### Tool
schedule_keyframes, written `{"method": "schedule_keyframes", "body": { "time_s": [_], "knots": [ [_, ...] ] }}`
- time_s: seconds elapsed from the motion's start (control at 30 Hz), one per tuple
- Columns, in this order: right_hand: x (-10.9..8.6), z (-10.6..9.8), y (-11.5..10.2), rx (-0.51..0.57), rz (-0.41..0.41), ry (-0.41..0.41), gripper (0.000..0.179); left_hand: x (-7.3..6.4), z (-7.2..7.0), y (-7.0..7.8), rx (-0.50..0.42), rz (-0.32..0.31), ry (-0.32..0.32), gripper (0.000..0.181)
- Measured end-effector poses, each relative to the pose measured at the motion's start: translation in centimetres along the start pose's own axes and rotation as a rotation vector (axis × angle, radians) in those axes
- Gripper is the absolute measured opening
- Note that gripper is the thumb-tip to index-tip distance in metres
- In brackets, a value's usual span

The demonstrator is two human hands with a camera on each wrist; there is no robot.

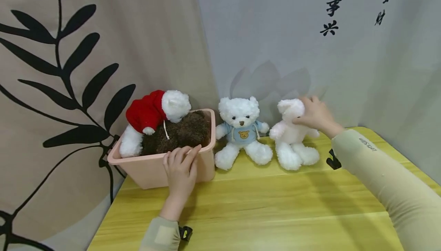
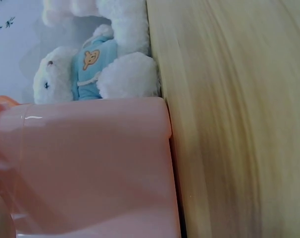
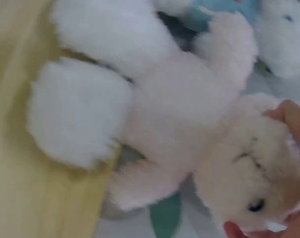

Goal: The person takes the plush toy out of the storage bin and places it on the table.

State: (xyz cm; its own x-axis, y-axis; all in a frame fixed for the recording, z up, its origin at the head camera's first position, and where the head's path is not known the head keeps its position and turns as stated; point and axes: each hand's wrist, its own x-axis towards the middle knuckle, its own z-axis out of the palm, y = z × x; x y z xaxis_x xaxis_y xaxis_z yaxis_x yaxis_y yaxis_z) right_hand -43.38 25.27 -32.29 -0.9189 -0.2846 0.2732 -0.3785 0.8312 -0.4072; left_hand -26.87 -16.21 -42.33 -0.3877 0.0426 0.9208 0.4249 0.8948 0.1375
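My right hand (image 1: 317, 116) grips the head of a fluffy white plush toy (image 1: 291, 132), its thumb at the face side. The toy sits upright on the wooden table, without clothes, and in the right wrist view its plush head (image 3: 251, 163) shows an eye and stitched mouth between my thumb and fingers. On the front rim of a pink plastic bin (image 1: 155, 172) rests my left hand (image 1: 180, 168), fingers laid over the edge. Inside the bin lie a white plush toy in a red hooded top (image 1: 146, 109) and a dark brown plush (image 1: 187, 130).
Between the bin and the held toy sits a white teddy bear (image 1: 242, 132) in a blue hoodie, close to the bin's side. Behind the table (image 1: 248, 209) hang printed curtains (image 1: 272, 44). The table's left edge drops off below the bin.
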Motion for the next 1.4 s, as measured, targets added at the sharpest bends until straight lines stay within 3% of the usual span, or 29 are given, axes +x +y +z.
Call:
{"method": "schedule_keyframes", "body": {
  "time_s": [0.2,0.37,0.53,0.67,0.73,0.9,1.0,1.17,1.3,1.4],
  "knots": [
    [0.1,3.3,-0.1,-0.001,-0.062,0.036,0.096,-0.2,0.1,0.0,-0.004,0.005,0.019,0.029],
    [0.5,5.0,-0.2,-0.136,-0.185,0.061,0.101,0.0,0.3,-0.1,-0.009,0.004,0.024,0.029],
    [1.0,5.4,-0.6,-0.265,-0.296,0.237,0.082,-0.2,0.3,-0.1,-0.002,0.002,0.011,0.029],
    [1.6,5.0,-1.3,-0.292,-0.332,0.388,0.076,-0.3,0.1,-0.1,0.004,0.005,0.013,0.029],
    [1.9,4.9,-1.3,-0.279,-0.311,0.374,0.078,-0.2,0.1,-0.2,0.006,0.009,0.014,0.029],
    [1.7,5.0,-0.8,-0.172,-0.203,0.126,0.095,0.0,0.1,-0.1,0.009,0.012,0.006,0.029],
    [1.5,5.1,-0.4,-0.143,-0.164,0.065,0.099,0.0,0.2,0.0,0.01,0.015,0.001,0.03],
    [1.8,4.8,-0.3,-0.193,-0.198,0.123,0.089,0.0,0.3,0.1,0.006,0.011,0.011,0.029],
    [2.3,4.4,-0.8,-0.223,-0.244,0.23,0.058,0.1,0.2,0.0,0.002,0.007,0.01,0.028],
    [2.5,4.2,-1.3,-0.226,-0.257,0.257,0.041,0.2,0.2,0.0,0.003,0.007,0.014,0.029]
  ]
}}
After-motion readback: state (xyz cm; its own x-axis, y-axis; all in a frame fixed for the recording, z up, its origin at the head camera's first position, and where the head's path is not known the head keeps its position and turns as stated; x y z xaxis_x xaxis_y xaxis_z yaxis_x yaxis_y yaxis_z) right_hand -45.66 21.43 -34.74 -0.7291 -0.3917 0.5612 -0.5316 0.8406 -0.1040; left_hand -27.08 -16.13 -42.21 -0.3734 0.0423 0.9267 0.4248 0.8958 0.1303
